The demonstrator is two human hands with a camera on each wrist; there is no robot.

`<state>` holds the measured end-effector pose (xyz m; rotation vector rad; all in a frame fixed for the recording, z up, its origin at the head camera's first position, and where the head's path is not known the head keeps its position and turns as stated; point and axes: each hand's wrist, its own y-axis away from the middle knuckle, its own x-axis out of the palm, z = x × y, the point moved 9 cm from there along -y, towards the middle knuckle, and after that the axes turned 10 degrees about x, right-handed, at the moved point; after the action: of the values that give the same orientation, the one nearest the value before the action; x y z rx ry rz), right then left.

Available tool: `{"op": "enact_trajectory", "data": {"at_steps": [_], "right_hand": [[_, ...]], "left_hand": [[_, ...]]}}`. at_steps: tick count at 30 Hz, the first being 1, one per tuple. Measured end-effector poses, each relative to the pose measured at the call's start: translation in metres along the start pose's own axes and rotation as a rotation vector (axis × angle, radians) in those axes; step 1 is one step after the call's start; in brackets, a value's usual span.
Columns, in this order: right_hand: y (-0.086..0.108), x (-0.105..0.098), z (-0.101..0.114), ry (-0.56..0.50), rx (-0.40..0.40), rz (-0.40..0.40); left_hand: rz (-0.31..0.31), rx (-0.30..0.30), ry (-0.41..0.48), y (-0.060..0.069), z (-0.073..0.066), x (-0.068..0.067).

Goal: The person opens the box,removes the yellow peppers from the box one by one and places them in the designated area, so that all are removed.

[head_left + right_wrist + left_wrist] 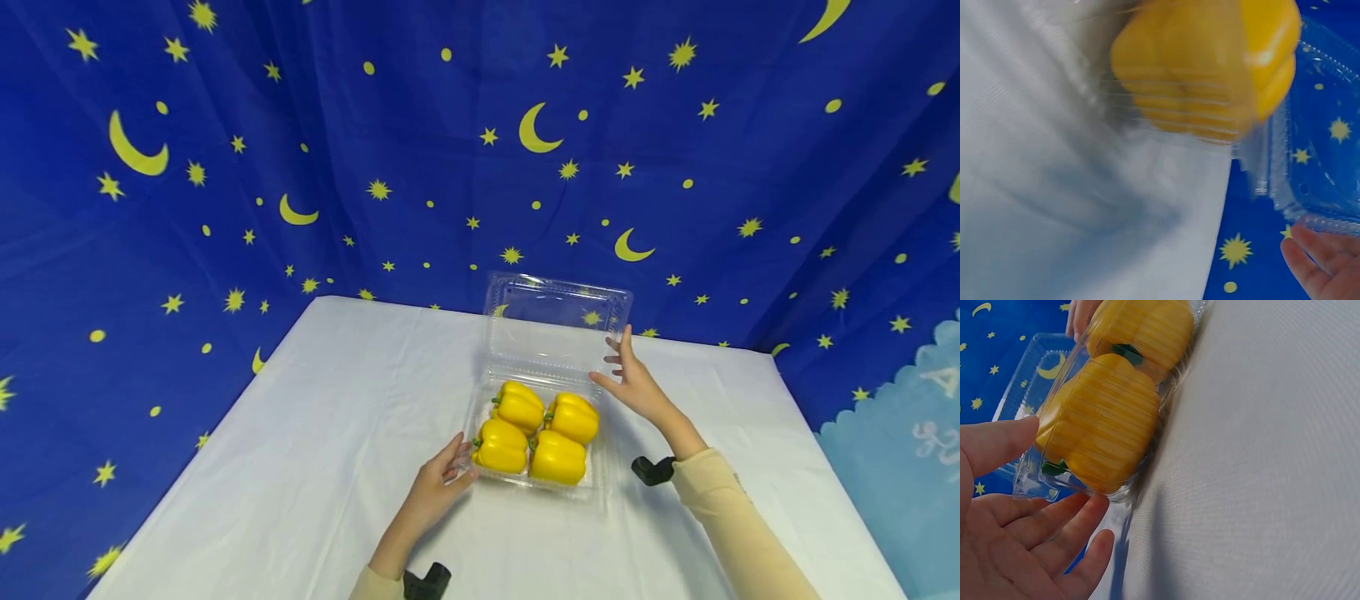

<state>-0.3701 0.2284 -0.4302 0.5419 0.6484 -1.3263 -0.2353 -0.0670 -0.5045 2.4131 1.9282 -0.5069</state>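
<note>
Lid left of nearer right hand, long axis crosswise; fingers spread, unclasped; left hand loosely spread against tray

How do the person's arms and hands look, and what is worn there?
The left hand and the right hand wear no gloves. The right sleeve and the left sleeve are light beige; the left shows only its end. A black angular piece shows beside the right sleeve, another black piece beside the left.
</note>
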Motion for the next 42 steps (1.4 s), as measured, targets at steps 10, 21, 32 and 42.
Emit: {"op": "enact_trajectory", "data": {"at_steps": [10, 21, 32, 42], "right_hand": [[-0.006, 0.015, -0.022, -0.029, 0.082, 0.057], [-0.009, 0.026, -0.037, -0.061, 0.137, 0.091], [-0.008, 0.038, -0.055, -0.067, 0.183, 0.121], [-0.004, 0.045, -0.064, -0.012, 0.23, 0.126]], "left_hand": [[0.024, 0.002, -0.021, -0.001, 0.001, 0.001], [0.026, 0.019, -0.056, -0.002, 0.005, 0.002], [0.028, 0.02, -0.033, -0.002, 0.005, 0.001], [0.031, 0.016, -0.045, -0.002, 0.007, 0.001]]}}
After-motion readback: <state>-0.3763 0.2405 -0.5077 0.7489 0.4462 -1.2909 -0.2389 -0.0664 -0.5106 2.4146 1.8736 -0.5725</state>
